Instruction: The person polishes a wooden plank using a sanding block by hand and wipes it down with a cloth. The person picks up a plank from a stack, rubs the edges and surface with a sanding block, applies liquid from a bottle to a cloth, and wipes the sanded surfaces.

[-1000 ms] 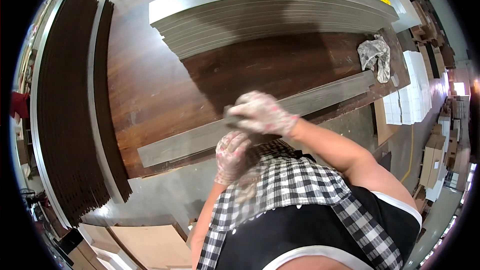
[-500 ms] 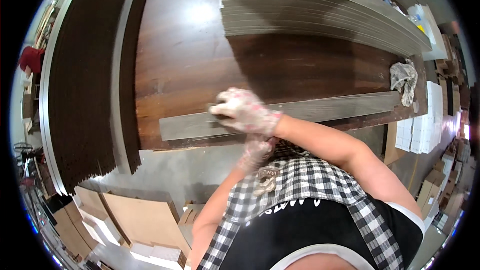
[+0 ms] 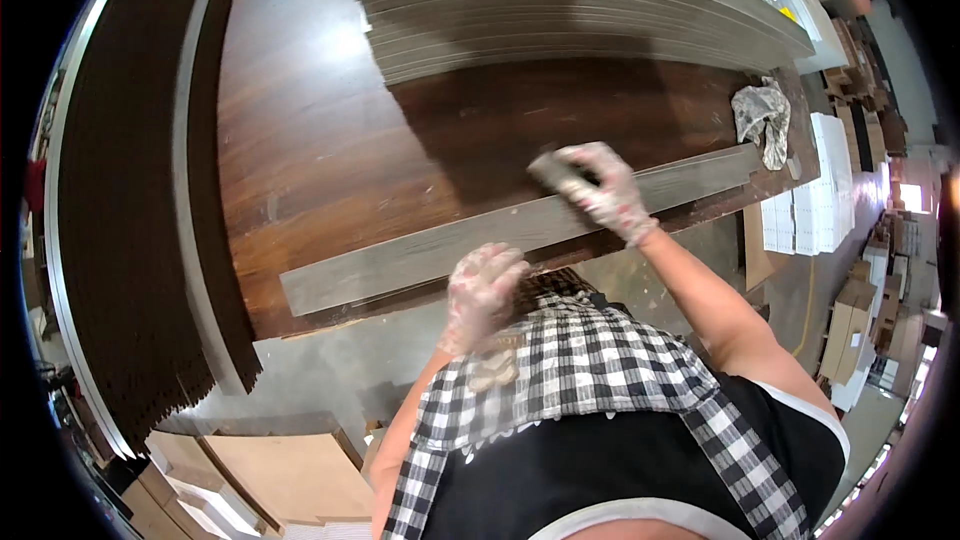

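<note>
Far left of the frame, a stack of dark slats [image 3: 125, 200]. Now the grey board [image 3: 520, 227], lying along the brown table [image 3: 290, 165] from lower left to right of centre! Gloved left hand [image 3: 484, 290], centre, fingers half curled by its near edge; whether it grips anything, I can't tell. Right of centre, gloved right hand [image 3: 612, 195], fingers wrapped round a blurred dark block [image 3: 556, 176]. Upper right, a crumpled rag [image 3: 764, 112].
</note>
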Tool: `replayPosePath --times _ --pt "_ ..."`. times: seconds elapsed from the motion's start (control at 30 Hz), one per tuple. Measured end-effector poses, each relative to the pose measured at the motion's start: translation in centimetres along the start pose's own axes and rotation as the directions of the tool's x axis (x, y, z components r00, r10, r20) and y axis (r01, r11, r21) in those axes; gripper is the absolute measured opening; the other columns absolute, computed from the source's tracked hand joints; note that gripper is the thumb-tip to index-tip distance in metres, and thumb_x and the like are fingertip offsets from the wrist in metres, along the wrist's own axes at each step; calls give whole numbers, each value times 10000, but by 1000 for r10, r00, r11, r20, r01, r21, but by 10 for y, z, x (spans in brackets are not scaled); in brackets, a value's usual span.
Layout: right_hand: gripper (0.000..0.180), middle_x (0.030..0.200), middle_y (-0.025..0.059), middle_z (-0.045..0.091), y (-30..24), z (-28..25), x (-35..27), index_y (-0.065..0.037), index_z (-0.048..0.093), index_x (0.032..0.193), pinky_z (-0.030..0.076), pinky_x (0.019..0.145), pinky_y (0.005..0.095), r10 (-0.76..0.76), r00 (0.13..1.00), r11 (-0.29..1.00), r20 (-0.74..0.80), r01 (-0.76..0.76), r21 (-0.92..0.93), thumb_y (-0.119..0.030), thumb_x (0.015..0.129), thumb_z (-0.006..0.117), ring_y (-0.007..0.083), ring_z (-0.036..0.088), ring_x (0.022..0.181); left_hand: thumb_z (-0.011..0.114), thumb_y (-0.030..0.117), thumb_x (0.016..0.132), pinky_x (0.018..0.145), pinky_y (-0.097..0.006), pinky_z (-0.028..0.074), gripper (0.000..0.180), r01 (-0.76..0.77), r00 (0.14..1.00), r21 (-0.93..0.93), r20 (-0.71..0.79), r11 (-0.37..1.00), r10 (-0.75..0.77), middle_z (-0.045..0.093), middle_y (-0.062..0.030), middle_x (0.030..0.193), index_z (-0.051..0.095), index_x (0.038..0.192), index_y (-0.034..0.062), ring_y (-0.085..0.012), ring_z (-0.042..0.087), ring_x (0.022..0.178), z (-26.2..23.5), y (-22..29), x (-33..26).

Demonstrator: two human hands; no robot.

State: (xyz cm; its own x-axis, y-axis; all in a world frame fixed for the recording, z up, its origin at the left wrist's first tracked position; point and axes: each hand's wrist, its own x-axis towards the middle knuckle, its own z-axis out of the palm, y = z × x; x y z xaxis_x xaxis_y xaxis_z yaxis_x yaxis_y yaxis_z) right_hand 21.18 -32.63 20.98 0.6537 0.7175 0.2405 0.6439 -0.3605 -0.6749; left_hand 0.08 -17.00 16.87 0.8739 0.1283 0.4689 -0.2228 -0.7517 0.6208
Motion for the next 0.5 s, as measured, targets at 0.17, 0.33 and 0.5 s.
replayPosePath --times 0.17,0.33,0.5 --pt "341 1067 119 663 51 -12 -27 -31 653 1109 500 927 353 128 935 988 -330 -89 129 -70 786 755 265 635 1023 758 120 741 946 -454 435 362 284 959 248 -94 926 -268 664 -88 1024 668 1088 72 -308 587 1052 -25 5 54" --pt "367 1051 121 673 34 -9 -21 -60 667 1114 525 866 377 51 954 989 -294 -7 147 -79 764 772 299 649 977 800 179 770 715 -363 544 215 556 796 126 206 822 -570 694 -113 836 733 907 27 -243 674 761 -32 -21 75" --pt "407 1040 124 674 37 -8 -24 -64 671 1125 527 861 387 57 950 982 -306 1 187 -76 733 783 306 646 974 801 180 802 641 -274 515 204 805 516 37 449 592 -730 697 -31 750 720 851 0 -90 617 678 -26 -28 104"
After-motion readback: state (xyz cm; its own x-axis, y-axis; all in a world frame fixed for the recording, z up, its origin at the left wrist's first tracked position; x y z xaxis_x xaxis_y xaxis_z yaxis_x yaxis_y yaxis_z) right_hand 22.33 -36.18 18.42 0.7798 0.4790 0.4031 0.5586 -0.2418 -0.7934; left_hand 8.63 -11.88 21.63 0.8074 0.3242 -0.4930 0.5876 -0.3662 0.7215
